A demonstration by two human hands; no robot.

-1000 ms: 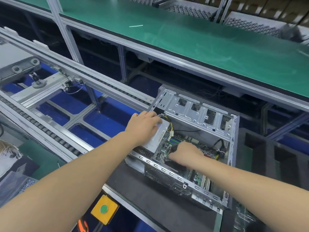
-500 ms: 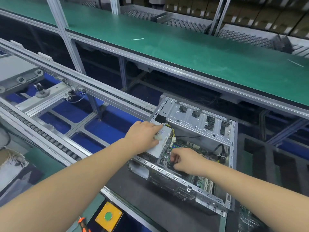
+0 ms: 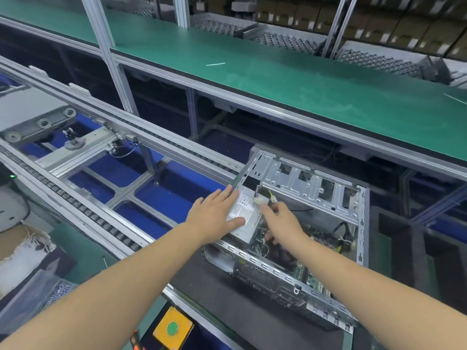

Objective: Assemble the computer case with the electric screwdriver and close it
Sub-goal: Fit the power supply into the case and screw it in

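Since half a second ago our left hand [image 3: 214,214] has flattened, fingers straight, on the power supply [image 3: 243,209] in the open computer case [image 3: 303,223] on the conveyor. Our right hand [image 3: 283,223] has risen toward the white plug [image 3: 258,200]; we cannot tell if its fingers grip anything. Loose cables could snag or get pinched under the supply.

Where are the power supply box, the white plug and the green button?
power supply [image 3: 243,210], head view, labelled top face.
white plug [image 3: 258,200], head view, plug body.
green button [image 3: 172,328], head view, button centre.

The open bare-metal computer case [image 3: 313,188] lies on its side on a dark mat, its grey power supply box [image 3: 243,210] tilted at the left end.
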